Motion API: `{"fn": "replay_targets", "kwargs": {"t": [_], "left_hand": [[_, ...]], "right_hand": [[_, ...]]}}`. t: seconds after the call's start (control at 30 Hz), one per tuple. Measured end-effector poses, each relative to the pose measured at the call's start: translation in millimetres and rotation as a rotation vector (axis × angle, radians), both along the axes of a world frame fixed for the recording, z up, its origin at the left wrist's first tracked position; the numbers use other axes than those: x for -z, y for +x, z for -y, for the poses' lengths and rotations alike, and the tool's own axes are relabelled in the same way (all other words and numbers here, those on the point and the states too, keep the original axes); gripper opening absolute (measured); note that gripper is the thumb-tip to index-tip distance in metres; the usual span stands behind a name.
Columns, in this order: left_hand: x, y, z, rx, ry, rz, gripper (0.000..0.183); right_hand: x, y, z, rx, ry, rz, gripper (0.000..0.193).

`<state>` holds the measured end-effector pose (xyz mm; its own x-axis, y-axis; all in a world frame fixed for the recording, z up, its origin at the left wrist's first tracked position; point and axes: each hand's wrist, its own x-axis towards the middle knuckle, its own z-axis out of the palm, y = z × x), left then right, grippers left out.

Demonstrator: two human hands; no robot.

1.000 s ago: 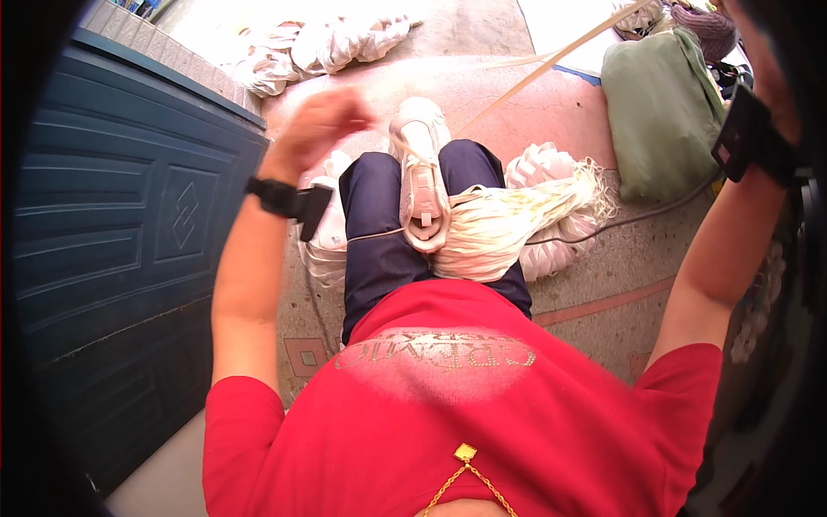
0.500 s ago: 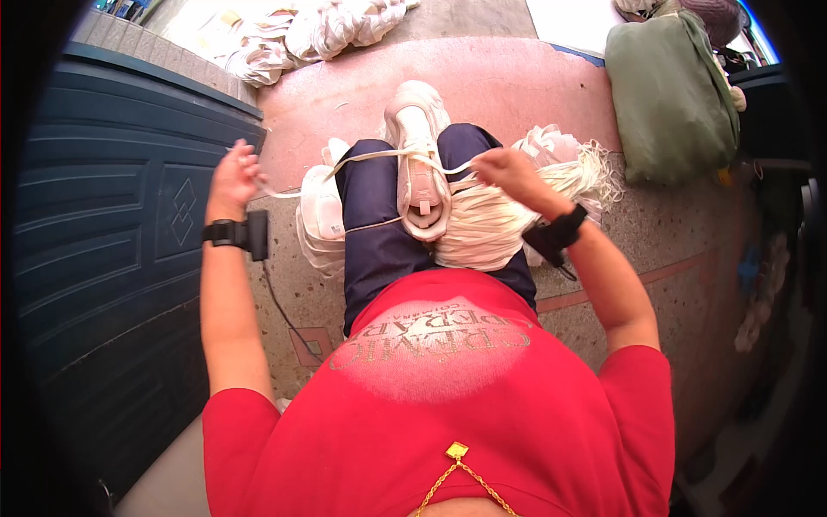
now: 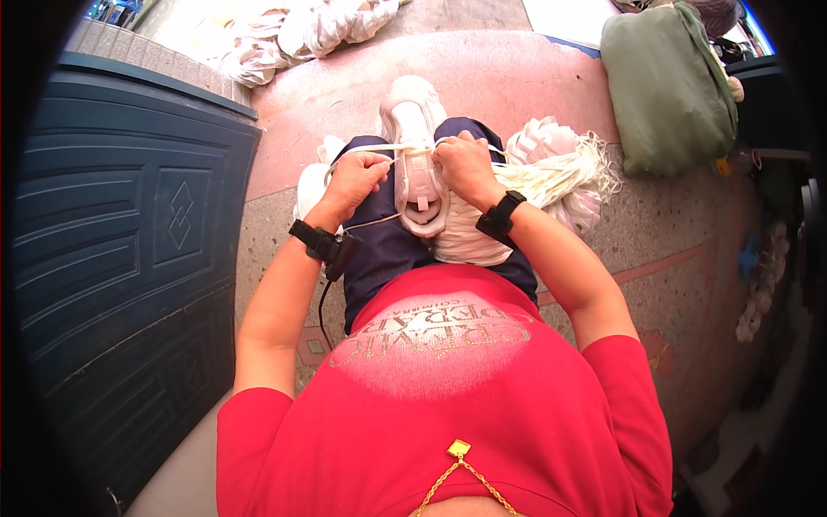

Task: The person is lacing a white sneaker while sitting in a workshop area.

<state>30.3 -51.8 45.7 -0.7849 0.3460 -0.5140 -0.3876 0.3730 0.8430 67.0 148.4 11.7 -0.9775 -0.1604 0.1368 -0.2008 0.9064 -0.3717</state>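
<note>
A pale pink and white sneaker (image 3: 419, 185) rests between my thighs, its heel toward me and its toe pointing away. Cream shoelace (image 3: 372, 148) runs across its upper part. My left hand (image 3: 358, 181) pinches the lace at the shoe's left side. On the right side my right hand (image 3: 466, 162) is closed on the lace beside the eyelets; its fingertips are partly hidden. A thick bundle of cream laces (image 3: 538, 178) lies over my right thigh, partly under my right forearm. Another pale shoe (image 3: 311, 188) sits beside my left leg, partly hidden by my left hand.
A dark blue panelled door (image 3: 138, 198) stands close on my left. A green stuffed sack (image 3: 668, 90) is at the far right. Bundles of white material (image 3: 323, 30) lie at the far left. A cord hangs from the black band (image 3: 323, 244) on my left wrist.
Both hands have come inward from wide apart to the sides of the sneaker. The lace, earlier stretched out to both sides, is now gathered close over the shoe.
</note>
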Motion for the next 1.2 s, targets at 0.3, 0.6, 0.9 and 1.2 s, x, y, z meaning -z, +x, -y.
{"fn": "replay_targets", "kwargs": {"t": [0.3, 0.6, 0.9, 1.2], "left_hand": [[24, 8, -11, 0.093, -0.473, -0.616, 0.020], [6, 10, -27, 0.353, -0.656, -0.777, 0.017], [0, 30, -31, 0.219, -0.815, -0.961, 0.021], [2, 27, -32, 0.200, -0.663, -0.752, 0.021]], "right_hand": [[1, -7, 4, -0.094, 0.225, -0.079, 0.008], [-8, -5, -2, -0.030, 0.184, -0.090, 0.016], [-15, 15, 5, -0.014, 0.149, -0.039, 0.031], [-4, 4, -6, 0.009, 0.034, 0.286, 0.018]]}}
